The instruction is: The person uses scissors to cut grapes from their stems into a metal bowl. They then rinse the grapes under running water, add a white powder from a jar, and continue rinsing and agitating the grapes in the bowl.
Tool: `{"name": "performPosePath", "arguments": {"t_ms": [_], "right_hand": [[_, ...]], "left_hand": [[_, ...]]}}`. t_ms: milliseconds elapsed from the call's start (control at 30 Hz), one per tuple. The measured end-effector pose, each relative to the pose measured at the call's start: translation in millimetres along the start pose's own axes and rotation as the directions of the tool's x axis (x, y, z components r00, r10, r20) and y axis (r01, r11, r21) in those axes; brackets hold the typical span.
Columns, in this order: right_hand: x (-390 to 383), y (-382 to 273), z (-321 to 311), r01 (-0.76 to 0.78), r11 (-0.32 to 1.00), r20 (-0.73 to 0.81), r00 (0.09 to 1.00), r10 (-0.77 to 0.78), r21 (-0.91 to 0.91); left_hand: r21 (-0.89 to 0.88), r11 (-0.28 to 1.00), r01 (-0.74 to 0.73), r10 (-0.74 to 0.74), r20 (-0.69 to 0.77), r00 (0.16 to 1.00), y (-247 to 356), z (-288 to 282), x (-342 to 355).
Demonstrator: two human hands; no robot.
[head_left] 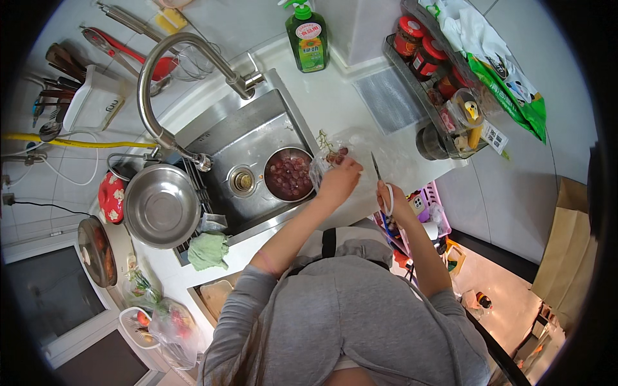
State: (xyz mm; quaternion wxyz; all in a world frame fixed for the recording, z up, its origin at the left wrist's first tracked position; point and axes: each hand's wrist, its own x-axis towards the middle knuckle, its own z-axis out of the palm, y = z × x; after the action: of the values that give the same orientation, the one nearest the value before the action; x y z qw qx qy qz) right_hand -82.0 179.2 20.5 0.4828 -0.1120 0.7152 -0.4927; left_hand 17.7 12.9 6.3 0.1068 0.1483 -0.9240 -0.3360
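Left hand [342, 180] closed on a small bunch of grapes [336, 155] beside a clear plastic bag [396, 153], right hand [396, 203] gripping scissors [376, 167], points facing far, metal bowl [266, 175] of loose grapes [290, 174] to their left in the sink [257, 134], green soap bottle [307, 42] farther off.

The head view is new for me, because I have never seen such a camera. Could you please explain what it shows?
There is no machine working here, only a bare-handed person in a grey top. The single picture comes from a wide camera worn on the head, looking down, so straight edges seem bent. The left hand holds a small grape bunch, with clear plastic around it, over the white counter. The right hand holds scissors. In the steel sink sits a bowl of loose grapes; a green pump bottle stands farther back.
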Motion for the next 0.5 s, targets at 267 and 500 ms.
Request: {"name": "performPosePath", "arguments": {"t_ms": [267,500], "right_hand": [[4.2,0.8,6.5,0.019,0.999,-0.015,1.0,-0.019,-0.027],[5.2,-2.9,12.9,0.006,0.993,0.006,1.0,-0.005,-0.116]], "left_hand": [[-0.008,1.0,-0.003,0.003,-0.041,0.999,-0.4,22.2,-5.9],[-0.136,0.923,0.359,-0.384,-0.336,0.86,-72.7,-43.3,-52.4]]}}
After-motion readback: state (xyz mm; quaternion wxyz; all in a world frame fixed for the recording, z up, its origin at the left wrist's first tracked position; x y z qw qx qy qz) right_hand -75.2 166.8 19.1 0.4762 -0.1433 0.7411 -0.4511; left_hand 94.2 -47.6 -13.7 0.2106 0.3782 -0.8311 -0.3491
